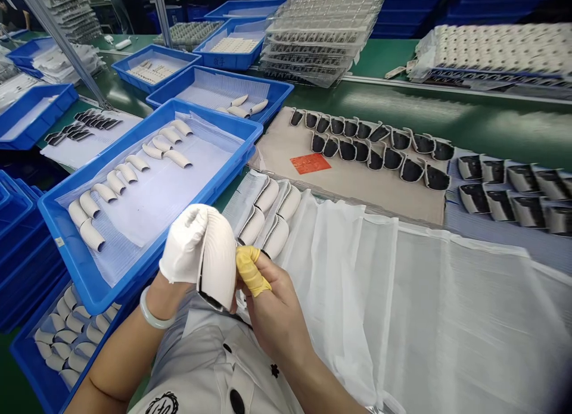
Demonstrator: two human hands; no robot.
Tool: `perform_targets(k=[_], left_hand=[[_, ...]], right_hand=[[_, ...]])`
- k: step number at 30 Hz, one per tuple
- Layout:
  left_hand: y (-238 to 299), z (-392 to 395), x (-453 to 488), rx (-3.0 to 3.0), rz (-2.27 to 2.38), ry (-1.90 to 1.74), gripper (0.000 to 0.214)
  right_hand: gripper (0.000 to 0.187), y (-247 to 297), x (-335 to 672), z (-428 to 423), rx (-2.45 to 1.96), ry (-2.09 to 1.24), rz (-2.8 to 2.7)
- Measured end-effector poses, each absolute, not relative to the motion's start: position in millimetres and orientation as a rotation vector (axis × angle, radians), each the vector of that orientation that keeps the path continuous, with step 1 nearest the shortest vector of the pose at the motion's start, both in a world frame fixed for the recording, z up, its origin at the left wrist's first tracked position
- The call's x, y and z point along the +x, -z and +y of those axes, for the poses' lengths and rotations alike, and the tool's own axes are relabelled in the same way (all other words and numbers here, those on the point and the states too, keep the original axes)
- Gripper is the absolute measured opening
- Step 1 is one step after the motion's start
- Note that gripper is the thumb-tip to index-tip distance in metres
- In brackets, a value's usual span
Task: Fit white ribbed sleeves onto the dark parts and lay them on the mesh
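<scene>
the left hand [181, 244], in a white glove, had its fingers closed on the upper end of a cream shell [220, 256], and the right hand [270, 286], with yellow finger covers [251, 271], gripped its side; some right fingers were hidden. the shell was in front of the shirt [214, 354], by the blue tray's [92, 295] near edge. pieces [127, 173] lined that tray's far left edge. a red card [310, 163] lay toward the mat's [277, 141] left edge, dark-lined shells [347, 150] along its far edge.

Shell [218, 256] partly hides right hand [268, 286]; shirt emblem [162, 404] cut off
</scene>
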State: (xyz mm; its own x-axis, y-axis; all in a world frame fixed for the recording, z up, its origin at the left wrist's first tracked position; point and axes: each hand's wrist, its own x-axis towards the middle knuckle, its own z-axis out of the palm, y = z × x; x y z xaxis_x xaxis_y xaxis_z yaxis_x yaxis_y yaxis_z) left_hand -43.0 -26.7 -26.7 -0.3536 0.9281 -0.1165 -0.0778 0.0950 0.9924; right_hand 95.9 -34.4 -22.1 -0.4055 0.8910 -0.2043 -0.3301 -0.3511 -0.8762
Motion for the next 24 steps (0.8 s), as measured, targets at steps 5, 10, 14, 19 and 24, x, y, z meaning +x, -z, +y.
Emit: perform_targets(k=[5,10,14,19,24], left_hand=[[9.9,-1.7,-44.5,0.875,1.421,-1.533,0.022],[0.7,-6.4,-53.3,1.174,1.603,-1.497,0.014],[-12.5,-11.5,-52.1,1.559,1.734,-1.357,0.005],[-19.7,-13.9,-50.2,1.673,1.675,-1.299,0.006],[-13.2,-15.8,-57.4,1.220,1.463,-1.274,0.026]], right_hand=[[0.025,25.6,99.6,-34.3,-0.861,-1.906,-0.893],[0.043,20.5,103.9,-34.0,-0.903,-1.896,-0.938],[0.060,20.0,103.6,-32.8,-0.898,-2.006,-1.025],[0.061,25.5,100.0,-27.4,-0.848,-2.106,-1.004],[0.051,28.3,105.7,-23.9,-0.685,-2.209,-0.894]])
